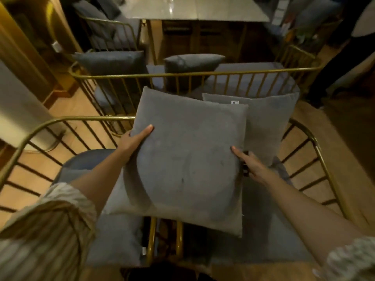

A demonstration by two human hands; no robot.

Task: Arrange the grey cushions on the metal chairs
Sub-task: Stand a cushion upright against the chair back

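I hold a square grey cushion [188, 159] in the air over two gold metal chairs. My left hand [135, 139] grips its left edge with the thumb on top. My right hand [246, 161] grips its right edge. Behind it a second grey cushion [267, 122] leans upright at the back of the right-hand chair [312, 147]. The left-hand chair [60, 120] has a grey seat pad [115, 240] and no loose cushion that I can see. Further off, two dark grey cushions [113, 62] [192, 61] stand on chairs beyond a gold rail [194, 74].
A grey-topped table [194, 9] stands at the far end, with another cushioned metal chair [109, 31] to its left. A pale wall or column [18, 102] rises at the left. Wooden floor shows between the chair bars. A dark figure's legs [345, 63] stand at the far right.
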